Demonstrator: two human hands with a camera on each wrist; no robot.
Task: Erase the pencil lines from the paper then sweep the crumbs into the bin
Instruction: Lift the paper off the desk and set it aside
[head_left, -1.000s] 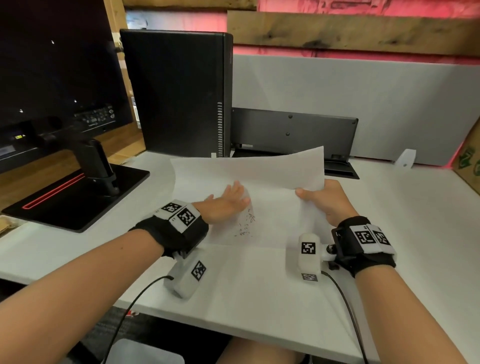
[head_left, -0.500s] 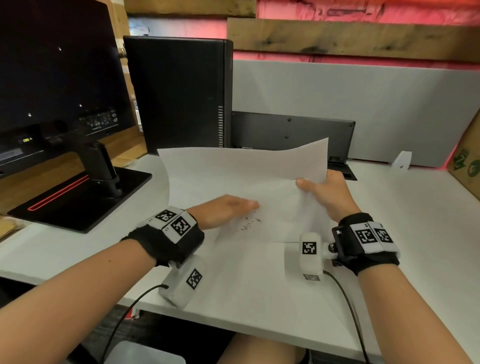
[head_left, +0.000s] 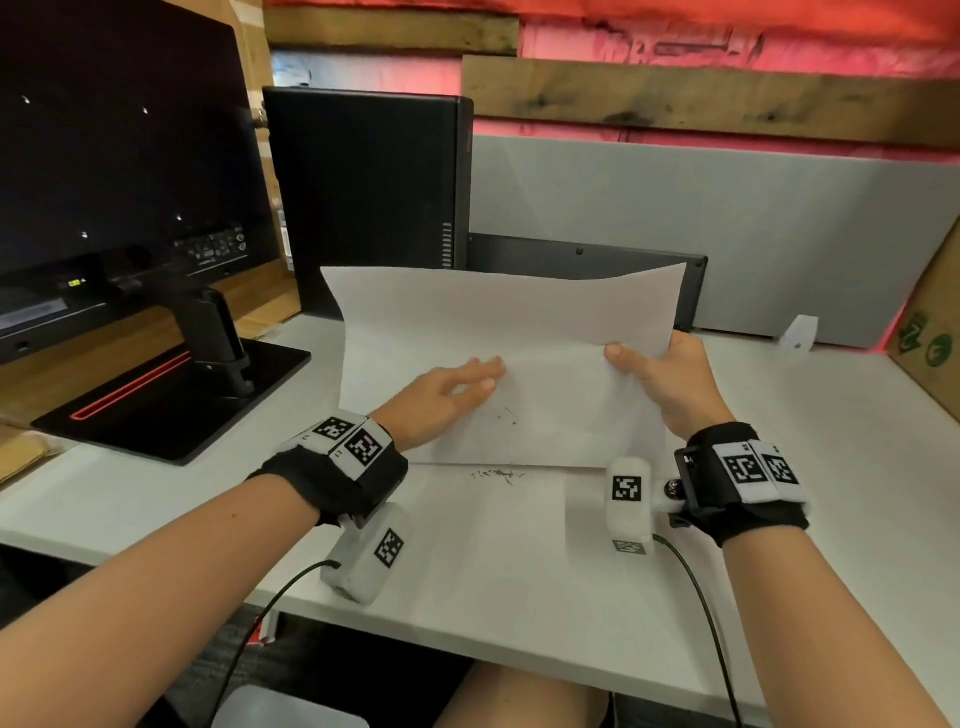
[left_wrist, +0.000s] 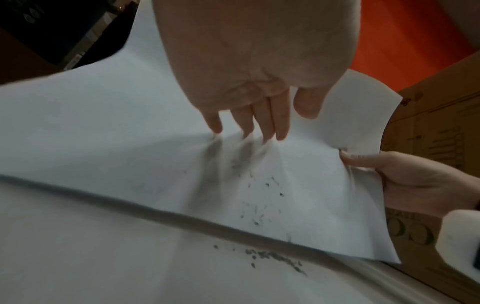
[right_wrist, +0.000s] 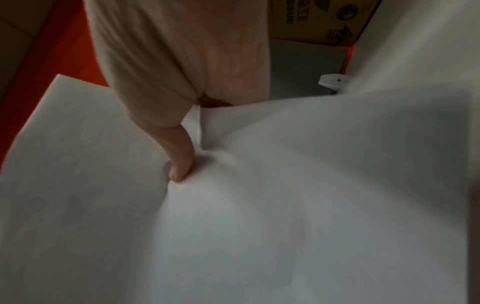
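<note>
holding the paper (head_left: 498, 332) tilted up off the desk (head_left: 519, 571), the right hand (head_left: 670, 379) has its right edge pinched, thumb on the front and the other fingers hidden behind the sheet. the near edge of the paper sits low at the desk and the far edge is lifted toward the black computer tower (head_left: 363, 197). left hand (head_left: 441, 395) is laid against the middle of the sheet with straight fingers (left_wrist: 281, 121), slightly spread, tips touching the paper. a few dark eraser crumbs (head_left: 498, 474) are on the desk just at the paper's near edge, and some more specks are on the sheet itself. monitor (head_left: 119, 156) stands off to the left, cardboard box (head_left: 930, 338) at the far right.
</note>
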